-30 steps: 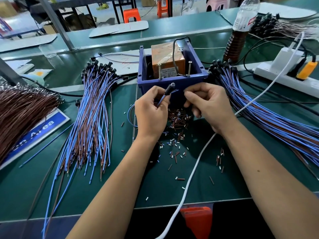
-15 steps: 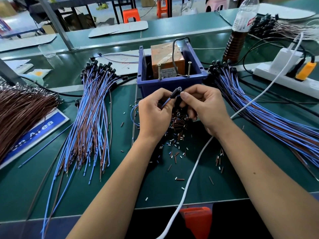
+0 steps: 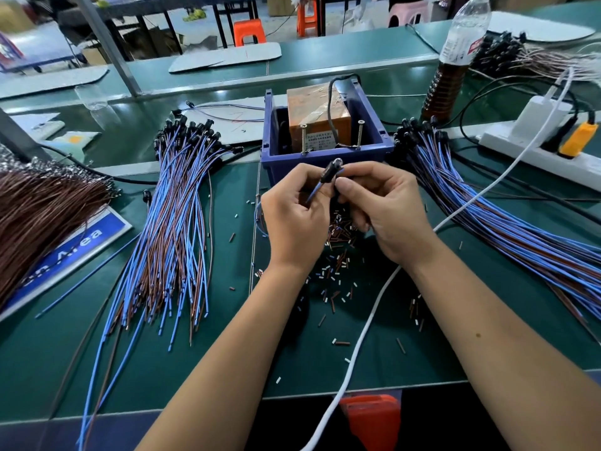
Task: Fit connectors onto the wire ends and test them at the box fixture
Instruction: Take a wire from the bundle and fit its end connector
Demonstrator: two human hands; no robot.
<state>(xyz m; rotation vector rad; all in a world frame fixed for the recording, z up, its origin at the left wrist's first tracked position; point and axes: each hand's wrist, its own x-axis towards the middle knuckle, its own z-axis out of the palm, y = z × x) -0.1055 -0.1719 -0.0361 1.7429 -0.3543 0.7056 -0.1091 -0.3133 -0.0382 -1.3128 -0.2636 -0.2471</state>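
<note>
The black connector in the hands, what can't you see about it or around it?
- Head view: the connector base, covered by the right hand fingertips.
- Head view: the blue wire runs behind the left hand.
- Head view: the box fixture label, too small to read.
- Head view: right wire bundle, cut off by the edge.

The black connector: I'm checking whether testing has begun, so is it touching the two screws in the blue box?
Apart. The head view shows the connector held in front of the box, below and short of the screws, by both hands.
</note>
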